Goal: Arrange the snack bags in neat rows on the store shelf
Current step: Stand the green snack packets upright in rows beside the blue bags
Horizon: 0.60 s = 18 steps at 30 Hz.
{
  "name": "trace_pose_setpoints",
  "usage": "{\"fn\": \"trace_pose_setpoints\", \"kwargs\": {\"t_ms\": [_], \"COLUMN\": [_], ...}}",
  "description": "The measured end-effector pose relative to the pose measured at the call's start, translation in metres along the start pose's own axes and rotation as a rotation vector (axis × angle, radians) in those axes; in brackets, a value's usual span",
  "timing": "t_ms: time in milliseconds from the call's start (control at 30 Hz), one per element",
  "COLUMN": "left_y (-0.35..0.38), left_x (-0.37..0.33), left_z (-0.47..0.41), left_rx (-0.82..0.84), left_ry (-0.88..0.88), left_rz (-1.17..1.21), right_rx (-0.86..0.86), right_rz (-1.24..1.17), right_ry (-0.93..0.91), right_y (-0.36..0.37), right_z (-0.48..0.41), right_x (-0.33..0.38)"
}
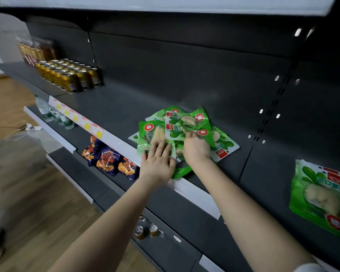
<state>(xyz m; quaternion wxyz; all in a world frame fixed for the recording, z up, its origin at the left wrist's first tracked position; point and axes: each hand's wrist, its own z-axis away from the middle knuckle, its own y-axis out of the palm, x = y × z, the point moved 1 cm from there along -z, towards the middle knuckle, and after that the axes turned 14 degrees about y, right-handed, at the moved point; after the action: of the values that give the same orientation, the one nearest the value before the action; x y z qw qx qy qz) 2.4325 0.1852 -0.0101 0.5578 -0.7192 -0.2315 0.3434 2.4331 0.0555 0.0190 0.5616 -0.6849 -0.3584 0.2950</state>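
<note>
Several green snack bags (186, 125) lie in a loose, overlapping pile on the dark grey shelf (114, 107), near its front edge. My left hand (158, 160) rests flat, fingers straight, on the front-left bag (151, 134) of the pile. My right hand (195, 148) reaches into the middle of the pile and pinches the edge of a bag (177, 131) with its fingertips. One more green snack bag (320, 197) lies apart at the far right, on the same shelf.
Gold cans (71, 75) stand in rows at the shelf's far left, with packaged goods (36, 50) behind them. The shelf below holds blue-and-orange snack bags (108, 158) and water bottles (53, 114). Cans (145, 228) stand lower down. Price tags (77, 116) line the shelf edge.
</note>
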Motion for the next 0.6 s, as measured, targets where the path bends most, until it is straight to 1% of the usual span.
{"fn": "trace_pose_setpoints", "kwargs": {"t_ms": [100,200,333,400,500,600], "left_y": [-0.001,-0.001,-0.004,-0.008,-0.017,-0.026], "left_x": [-0.001,-0.001,-0.002,-0.005,-0.018,-0.045], "left_z": [0.0,0.0,0.0,-0.001,-0.002,-0.004], "left_rx": [-0.02,-0.026,0.051,0.061,-0.025,-0.168], "left_ry": [0.008,0.012,-0.006,-0.02,-0.02,0.071], "left_rz": [-0.001,0.007,-0.022,-0.028,-0.011,0.091], "right_rx": [-0.047,-0.045,-0.038,-0.027,0.009,0.021], "right_rz": [0.043,0.059,0.047,0.03,-0.023,-0.117], "right_ry": [-0.059,-0.07,-0.069,-0.089,-0.083,0.033], "right_y": [0.003,0.003,-0.004,-0.007,-0.014,-0.024], "right_z": [0.02,0.036,0.054,0.063,0.077,0.09], "right_x": [-0.009,-0.019,-0.035,-0.048,-0.078,-0.115]}}
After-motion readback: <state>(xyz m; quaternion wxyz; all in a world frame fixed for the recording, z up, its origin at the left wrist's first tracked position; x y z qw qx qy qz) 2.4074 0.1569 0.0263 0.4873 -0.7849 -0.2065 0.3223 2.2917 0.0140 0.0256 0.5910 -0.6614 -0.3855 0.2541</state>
